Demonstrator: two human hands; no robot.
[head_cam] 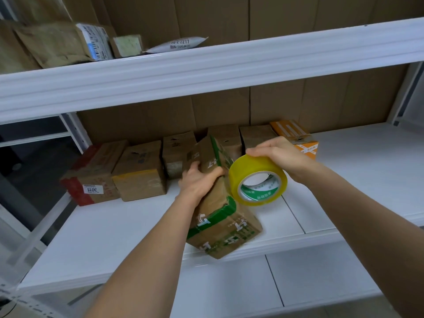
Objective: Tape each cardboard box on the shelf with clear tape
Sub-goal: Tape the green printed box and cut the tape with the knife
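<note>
Head view has the green-striped cardboard box (220,216) at the middle of things: it stands tilted at the front of the white shelf (114,230), one lower corner reaching the shelf's front lip, its long top edge leaning away toward the row of boxes (142,171) at the back. My left hand (197,180) grips its upper part, fingers (190,167) curled over the far side and thumb across the near face, so the box is steadied but not flat. My right hand (278,154) holds the roll of clear yellowish tape (258,180) from above, fingers closed over its rim, the roll just beside the box's upper edge and touching it or very nearly; I cannot tell whether the free end is already stuck down.

To do this step well, I judge I should keep the left hand clamped near the seam so the flaps stay shut, press the tape end firmly on, then draw the roll along the seam in one straight pull, keeping tension so no wrinkles form. The tilt risks the box sliding off the lip, so I would bear it down into the shelf. An orange-printed box (296,138) sits behind my right hand, clear of the pull.
</note>
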